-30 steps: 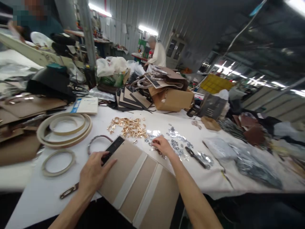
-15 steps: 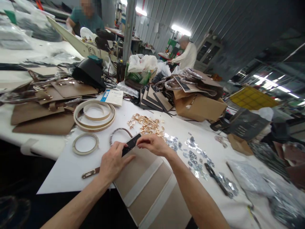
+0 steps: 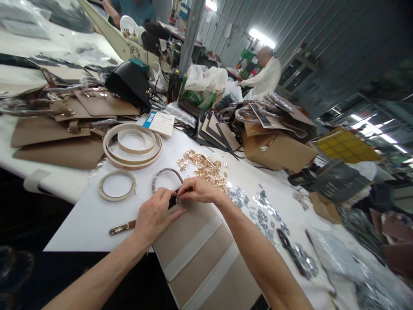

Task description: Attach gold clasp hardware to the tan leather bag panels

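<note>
My left hand (image 3: pixel 156 215) grips the top edge of a taupe bag panel (image 3: pixel 190 241) with pale reinforcing strips across it. Its fingers press a black strip (image 3: pixel 173 202) along that edge. Thumb and fingers of my right hand (image 3: pixel 197 190) are pinched together right at the strip; whatever small piece sits between the fingertips is mostly hidden. Behind the hands curves a wrapped brown handle (image 3: pixel 167 170). A brown strap end with a metal plate (image 3: pixel 121 228) sticks out left of my left hand. Gold-coloured fittings (image 3: pixel 206 168) lie beyond my right hand, and silver metal plates (image 3: pixel 263 209) are to its right.
Rolls of tape (image 3: pixel 116 185) and coiled banding (image 3: pixel 132 144) lie at left, near stacked brown bags (image 3: pixel 58 146). A black-handled tool (image 3: pixel 292 252) rests at right. A cardboard box (image 3: pixel 279 150) and plastic bags (image 3: pixel 206 79) stand behind. Two people are farther back.
My right hand has moved slightly left and down along the black strip, closer to my left hand, covering more of the strip. The camera view has shifted a little.
</note>
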Tool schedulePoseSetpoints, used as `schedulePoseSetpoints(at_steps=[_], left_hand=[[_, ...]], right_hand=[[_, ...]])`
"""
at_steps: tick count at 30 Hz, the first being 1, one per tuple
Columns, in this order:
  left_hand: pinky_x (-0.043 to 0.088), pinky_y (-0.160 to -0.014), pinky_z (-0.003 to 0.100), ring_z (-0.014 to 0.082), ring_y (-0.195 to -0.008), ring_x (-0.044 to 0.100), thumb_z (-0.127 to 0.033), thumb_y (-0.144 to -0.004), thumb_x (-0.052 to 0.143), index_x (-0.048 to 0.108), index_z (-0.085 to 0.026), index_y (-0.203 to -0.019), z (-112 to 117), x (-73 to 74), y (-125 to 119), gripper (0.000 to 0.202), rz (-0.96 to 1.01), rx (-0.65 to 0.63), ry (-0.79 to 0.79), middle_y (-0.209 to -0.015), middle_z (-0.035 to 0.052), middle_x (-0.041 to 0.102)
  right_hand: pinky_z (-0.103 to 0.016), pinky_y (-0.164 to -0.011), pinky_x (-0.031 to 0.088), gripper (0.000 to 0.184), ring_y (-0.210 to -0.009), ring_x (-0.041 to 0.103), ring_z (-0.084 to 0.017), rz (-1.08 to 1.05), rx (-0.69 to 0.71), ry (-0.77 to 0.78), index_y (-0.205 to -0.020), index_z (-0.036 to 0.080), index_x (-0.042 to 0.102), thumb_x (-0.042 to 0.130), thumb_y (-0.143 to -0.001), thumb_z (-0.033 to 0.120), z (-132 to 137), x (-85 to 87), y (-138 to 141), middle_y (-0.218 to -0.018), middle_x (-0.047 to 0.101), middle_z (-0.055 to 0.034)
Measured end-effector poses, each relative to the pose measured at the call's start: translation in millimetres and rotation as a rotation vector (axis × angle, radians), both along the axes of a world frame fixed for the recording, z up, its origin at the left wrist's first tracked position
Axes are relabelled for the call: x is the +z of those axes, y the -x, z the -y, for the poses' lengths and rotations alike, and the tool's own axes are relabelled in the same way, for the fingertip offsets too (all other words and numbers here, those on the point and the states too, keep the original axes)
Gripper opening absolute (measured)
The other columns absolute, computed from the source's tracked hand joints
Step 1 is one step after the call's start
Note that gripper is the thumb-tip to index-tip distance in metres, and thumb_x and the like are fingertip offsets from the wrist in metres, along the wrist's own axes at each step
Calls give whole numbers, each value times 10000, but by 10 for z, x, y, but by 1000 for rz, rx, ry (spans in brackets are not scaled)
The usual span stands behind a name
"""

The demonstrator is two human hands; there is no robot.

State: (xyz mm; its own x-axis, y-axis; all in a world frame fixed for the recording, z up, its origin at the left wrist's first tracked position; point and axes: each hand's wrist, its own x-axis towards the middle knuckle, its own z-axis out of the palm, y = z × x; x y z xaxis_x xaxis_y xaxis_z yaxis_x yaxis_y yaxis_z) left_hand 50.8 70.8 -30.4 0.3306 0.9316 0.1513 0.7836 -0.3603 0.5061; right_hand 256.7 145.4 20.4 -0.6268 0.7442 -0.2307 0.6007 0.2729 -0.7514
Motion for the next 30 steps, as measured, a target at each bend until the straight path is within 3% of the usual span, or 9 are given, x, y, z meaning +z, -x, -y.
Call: schedulePoseSetpoints(at_steps=[11,19,25,30], left_hand=[[515,-718,346,248,-927,685,-553,-882,737,549,-228,-1202,2,-19,12,493,-7,3,14,-1128,59,649],[516,-736,354,254,-942,681,-495,-873,760,579,-232,-1199,-9,-11,2,457,33,1,29,-1130,50,648],[501,-722,336,242,-945,674,-527,-891,739,570,-230,-1204,0,-15,9,464,4,4,36,-1135,53,645],[495,-710,336,243,-939,670,-529,-886,742,579,-238,-1174,-1,3,8,440,-15,6,56,-1113,50,640]], right_hand=[[-243,-770,459,142,-825,640,-130,12,51,-157,-928,247,838,800,-860,127,38,14,56,-874,710,4],[-261,-819,496,90,-857,681,-148,-196,3,20,-937,211,827,777,-885,158,36,-71,-51,-888,752,-14],[-241,-793,474,98,-833,667,-130,-56,80,-64,-931,216,829,784,-882,143,3,-24,25,-875,738,2],[-237,-779,468,216,-829,651,-126,69,135,-164,-904,231,819,721,-872,41,-1,33,96,-882,723,4]])
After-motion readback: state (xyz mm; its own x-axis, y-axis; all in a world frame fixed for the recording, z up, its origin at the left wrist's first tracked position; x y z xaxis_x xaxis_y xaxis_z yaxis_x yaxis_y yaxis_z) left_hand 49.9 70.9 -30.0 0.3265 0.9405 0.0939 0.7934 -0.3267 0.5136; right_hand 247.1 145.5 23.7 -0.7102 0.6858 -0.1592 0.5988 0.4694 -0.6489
